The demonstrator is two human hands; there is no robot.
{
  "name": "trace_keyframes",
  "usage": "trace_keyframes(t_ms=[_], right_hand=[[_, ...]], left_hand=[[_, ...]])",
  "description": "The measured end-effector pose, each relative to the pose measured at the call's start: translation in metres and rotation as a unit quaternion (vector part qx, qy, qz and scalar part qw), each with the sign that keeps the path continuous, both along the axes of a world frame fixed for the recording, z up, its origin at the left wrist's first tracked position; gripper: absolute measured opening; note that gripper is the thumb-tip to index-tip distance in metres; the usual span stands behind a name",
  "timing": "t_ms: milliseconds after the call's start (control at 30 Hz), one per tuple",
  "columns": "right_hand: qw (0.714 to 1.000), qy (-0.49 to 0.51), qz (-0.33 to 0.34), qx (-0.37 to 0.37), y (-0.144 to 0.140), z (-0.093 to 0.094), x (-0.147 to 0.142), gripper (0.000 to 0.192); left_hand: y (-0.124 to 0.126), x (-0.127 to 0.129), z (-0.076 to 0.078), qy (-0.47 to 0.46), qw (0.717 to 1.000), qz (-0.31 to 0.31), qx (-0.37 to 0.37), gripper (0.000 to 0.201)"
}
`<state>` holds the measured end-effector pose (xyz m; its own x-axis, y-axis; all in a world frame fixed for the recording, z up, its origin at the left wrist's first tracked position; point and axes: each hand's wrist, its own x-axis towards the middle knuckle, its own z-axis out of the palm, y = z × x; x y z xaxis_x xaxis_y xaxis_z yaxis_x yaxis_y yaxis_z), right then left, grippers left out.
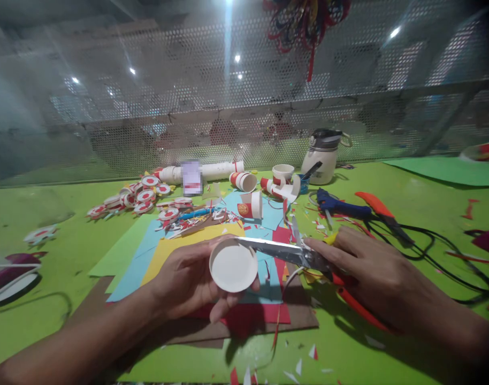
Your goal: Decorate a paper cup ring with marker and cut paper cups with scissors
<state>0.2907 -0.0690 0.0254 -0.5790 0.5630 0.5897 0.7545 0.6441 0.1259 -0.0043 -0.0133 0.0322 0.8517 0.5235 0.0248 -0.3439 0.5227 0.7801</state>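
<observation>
My left hand (192, 280) holds the cut-off bottom of a white paper cup (233, 266), its round hollow face turned toward me. In my right hand (368, 267) is a pair of scissors (284, 252) with orange handles and silver blades. The blades are parted, and the tip of the longer one lies at the upper rim of the cup bottom. A thin curled paper strip (282, 299) hangs below the blades. Beneath my hands lie stacked sheets of coloured paper (164, 256), yellow, blue and red, on a brown board (188, 334).
Behind the sheets lie paper cups (250, 206), a white roll (216, 171) and a pile of red-and-white paper discs (144, 198). A jug (320, 158) stands at the back. To the right are a blue glue gun (343, 206), orange-handled cutters (384, 216) and black cable (433, 251). Scraps litter the green table.
</observation>
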Motion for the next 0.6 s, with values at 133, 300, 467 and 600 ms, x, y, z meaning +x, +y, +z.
trace_keyframes(t_ms=[133, 300, 467, 600], right_hand=[[1.0, -0.003, 0.003, -0.003, 0.0003, 0.0, 0.0006, 0.042], [1.0, -0.01, -0.001, -0.015, 0.0, -0.001, 0.0033, 0.043], [1.0, -0.021, -0.006, -0.019, -0.0014, -0.0028, 0.0052, 0.045], [1.0, -0.018, -0.003, -0.014, -0.0023, -0.0007, 0.0036, 0.045]], left_hand=[[-0.0015, 0.0003, 0.0003, -0.004, 1.0, 0.004, -0.004, 0.035], [-0.0012, -0.0004, -0.0007, -0.006, 1.0, 0.002, -0.002, 0.035], [-0.0006, 0.0002, -0.0002, 0.004, 1.0, 0.005, -0.015, 0.034], [-0.001, 0.0003, 0.0007, 0.008, 1.0, 0.005, -0.016, 0.034]])
